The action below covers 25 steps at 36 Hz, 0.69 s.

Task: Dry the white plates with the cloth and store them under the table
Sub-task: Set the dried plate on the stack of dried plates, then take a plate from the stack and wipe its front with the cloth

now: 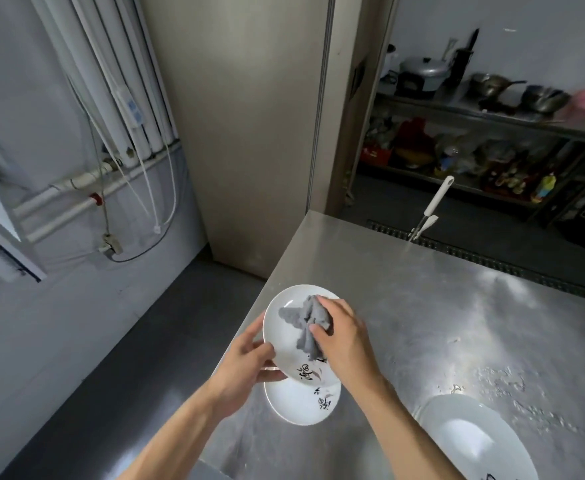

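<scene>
A white plate with black brush marks is lifted over the left edge of the steel table. My left hand grips its left rim, thumb on top. My right hand holds a bunched grey cloth pressed against the plate's face. A second white plate lies flat on the table directly beneath. A third, larger white plate rests on the table at the lower right.
A white-handled knife stands at the table's far edge. Water drops speckle the tabletop at the right. Beyond stand steel shelves with pots and jars. White pipes line the left wall, and dark floor lies left of the table.
</scene>
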Motion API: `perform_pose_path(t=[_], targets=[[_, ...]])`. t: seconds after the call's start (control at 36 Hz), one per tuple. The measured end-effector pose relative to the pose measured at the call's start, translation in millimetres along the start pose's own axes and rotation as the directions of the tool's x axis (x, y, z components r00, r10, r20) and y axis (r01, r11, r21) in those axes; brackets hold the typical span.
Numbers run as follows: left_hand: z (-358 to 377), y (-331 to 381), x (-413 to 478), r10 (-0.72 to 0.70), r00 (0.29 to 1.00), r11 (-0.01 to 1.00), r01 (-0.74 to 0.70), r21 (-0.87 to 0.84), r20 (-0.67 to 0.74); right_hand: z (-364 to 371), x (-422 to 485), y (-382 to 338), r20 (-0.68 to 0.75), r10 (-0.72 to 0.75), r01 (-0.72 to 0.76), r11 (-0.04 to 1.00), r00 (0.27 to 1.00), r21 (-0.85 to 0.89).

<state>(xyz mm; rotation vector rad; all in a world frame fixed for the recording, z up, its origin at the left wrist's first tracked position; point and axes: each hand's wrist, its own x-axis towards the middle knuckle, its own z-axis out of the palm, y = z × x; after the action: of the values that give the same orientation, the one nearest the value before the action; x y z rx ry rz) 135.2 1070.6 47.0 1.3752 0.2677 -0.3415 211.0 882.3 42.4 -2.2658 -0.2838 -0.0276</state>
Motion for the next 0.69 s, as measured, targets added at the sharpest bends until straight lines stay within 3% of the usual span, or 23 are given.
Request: perform_pose_path(t=[0.17, 0.31, 0.44, 0.56, 0.69], targets=[[2, 0, -16, 0.091, 0.995, 0.996, -0.092, 0.018, 0.026, 10, -16, -26, 0.131, -0.133, 0.137, 0.99, 0.982, -0.023], [-6, -6, -25, 0.105, 0.993, 0.994, -0.106, -0.027, -0.049, 9, -32, -31, 0.311, -0.266, 0.299, 0.952, 0.912, -0.061], [-19, -13, -36, 0.087, 0.992, 0.996, -0.09, -0.028, -0.097, -1, -39, -22, 0.18, -0.243, 0.264, 0.959, 0.953, -0.1], [-18, -16, -47, 0.079, 0.996, 0.996, -0.076, 0.056, -0.044, -1, -33, -26, 0.049, -0.159, 0.163, 0.979, 0.986, -0.12], [-7, -18, -50, 0.081, 0.996, 0.996, -0.08, 0.029, -0.026, 9, -41, -48, 0.246, -0.345, 0.379, 0.919, 0.906, -0.11]])
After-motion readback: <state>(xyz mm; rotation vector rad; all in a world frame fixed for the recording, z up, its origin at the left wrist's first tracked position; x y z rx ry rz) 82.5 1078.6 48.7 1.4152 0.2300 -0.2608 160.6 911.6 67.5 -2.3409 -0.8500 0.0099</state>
